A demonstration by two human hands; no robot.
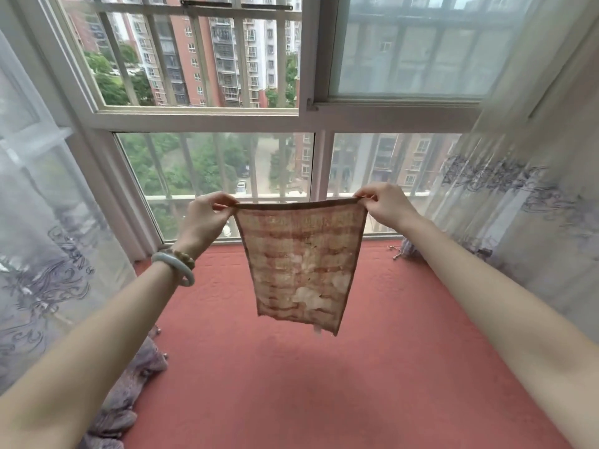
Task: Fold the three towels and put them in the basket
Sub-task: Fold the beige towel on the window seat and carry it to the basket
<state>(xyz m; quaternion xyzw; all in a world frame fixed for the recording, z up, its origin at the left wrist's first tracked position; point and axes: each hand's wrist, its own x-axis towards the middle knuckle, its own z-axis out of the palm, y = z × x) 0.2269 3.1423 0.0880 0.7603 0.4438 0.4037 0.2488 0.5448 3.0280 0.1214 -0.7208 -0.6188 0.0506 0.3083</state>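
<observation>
Red quilted padding [324, 393] covers a bay-window ledge, flanked by sheer curtains [518, 205] with grey embroidery at the left and right. Bunched lilac fabric [129, 393] lies along the padding's left edge. Beyond the white-framed window [201, 119] and its security bars [240, 59] rise red-and-white apartment blocks [197, 53] and trees.

A person stretches both bare forearms forward and holds up a thin brown-and-cream checked towel [299, 267] in front of the lower panes. The left hand [207, 218] pinches the towel's upper left corner between thumb and curled fingers, while the right hand [387, 205] pinches the upper right corner the same way. The top edge runs taut and roughly level between them. The cloth hangs open in the air above the padding, its bottom edge free and its lower right corner lowest. A pale bangle [176, 268] and a beaded bracelet [184, 256] sit on the left wrist.
</observation>
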